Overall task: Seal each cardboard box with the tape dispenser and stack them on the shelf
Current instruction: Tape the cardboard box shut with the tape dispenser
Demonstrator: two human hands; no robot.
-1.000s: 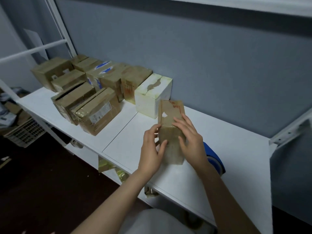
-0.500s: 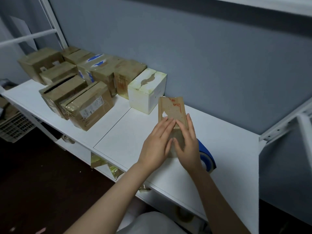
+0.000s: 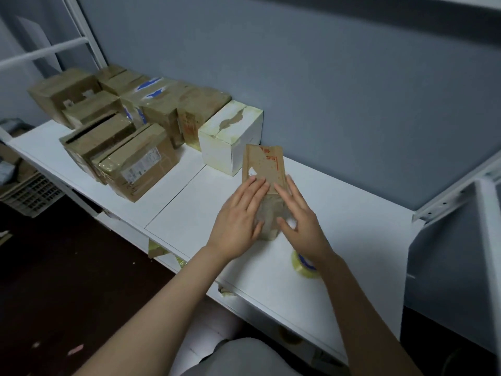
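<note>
Pressing small box [image 3: 264, 169], both hands flat

White shelf [image 3: 189, 210]: boxes [image 3: 135, 158], tape roll [image 3: 305, 265].

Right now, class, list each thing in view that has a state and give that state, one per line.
small brown box, resting on shelf, pressed by both hands.
left hand, open, fingers flat on box.
right hand, open, fingers flat on box.
tape dispenser, lying on shelf, not in hand.
white box, closed, top skin torn.
</note>
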